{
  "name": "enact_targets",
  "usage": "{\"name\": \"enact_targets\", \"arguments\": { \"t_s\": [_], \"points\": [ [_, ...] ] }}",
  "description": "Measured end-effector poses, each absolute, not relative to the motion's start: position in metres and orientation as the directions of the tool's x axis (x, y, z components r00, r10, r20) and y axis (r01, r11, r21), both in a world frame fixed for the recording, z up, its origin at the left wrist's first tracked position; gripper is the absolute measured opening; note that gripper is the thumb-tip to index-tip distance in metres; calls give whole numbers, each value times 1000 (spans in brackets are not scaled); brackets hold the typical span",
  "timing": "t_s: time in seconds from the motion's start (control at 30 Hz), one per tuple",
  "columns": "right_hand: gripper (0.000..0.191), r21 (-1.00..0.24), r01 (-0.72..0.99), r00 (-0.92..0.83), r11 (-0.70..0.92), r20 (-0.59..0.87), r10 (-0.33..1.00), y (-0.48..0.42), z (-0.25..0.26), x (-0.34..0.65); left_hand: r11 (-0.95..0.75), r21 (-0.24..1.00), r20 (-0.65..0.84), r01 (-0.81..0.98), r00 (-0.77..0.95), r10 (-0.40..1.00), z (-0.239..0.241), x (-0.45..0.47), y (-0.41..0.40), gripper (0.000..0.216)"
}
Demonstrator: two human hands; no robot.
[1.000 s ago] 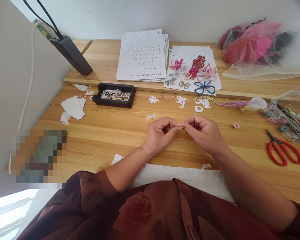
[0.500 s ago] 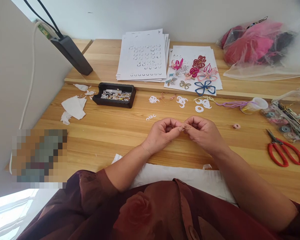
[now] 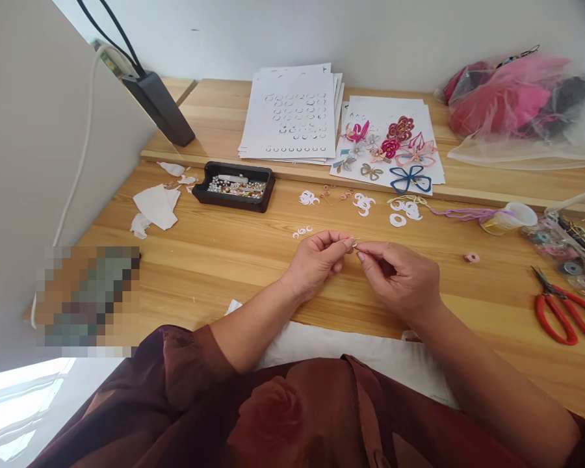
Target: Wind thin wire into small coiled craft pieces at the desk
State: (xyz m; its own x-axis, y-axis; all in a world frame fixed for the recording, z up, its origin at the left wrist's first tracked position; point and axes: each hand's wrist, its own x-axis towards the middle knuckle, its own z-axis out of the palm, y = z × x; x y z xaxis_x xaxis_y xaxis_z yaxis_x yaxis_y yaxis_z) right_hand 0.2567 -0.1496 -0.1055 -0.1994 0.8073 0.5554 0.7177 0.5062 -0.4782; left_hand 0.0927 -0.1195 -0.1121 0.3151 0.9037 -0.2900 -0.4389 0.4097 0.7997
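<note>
A: Where's the thin wire [image 3: 355, 246]?
B: Pinched between your left hand [image 3: 316, 264] and right hand [image 3: 400, 279], above the bench [image 3: 199, 273]. Loosen your grip and it could slip and fall.

Pretty bright daylight comes from the window [image 3: 19, 403] around 7 o'clock, blown out white. Shadows are soft, and the edges bow wide-angle style.

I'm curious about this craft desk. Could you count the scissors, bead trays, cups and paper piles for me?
Red-handled scissors: 1
Black bead tray: 1
Small plastic cup: 1
Pile of punched white sheets: 1
Pile of white sheets bearing wire flowers: 1
Total: 5
</note>
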Motion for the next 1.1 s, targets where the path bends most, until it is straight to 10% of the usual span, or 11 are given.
{"name": "enact_targets", "arguments": {
  "t_s": [0.47,1.1],
  "points": [
    [26,-68,829,-395,556,632,666,-150,-99,262,360,835,-265,-416,269,926,-113,90,-120,37],
    [24,-69,835,-383,547,639,666,-152,-99,262,138,966,-116,-219,109,987,-115,93,-122,24]
  ]
}}
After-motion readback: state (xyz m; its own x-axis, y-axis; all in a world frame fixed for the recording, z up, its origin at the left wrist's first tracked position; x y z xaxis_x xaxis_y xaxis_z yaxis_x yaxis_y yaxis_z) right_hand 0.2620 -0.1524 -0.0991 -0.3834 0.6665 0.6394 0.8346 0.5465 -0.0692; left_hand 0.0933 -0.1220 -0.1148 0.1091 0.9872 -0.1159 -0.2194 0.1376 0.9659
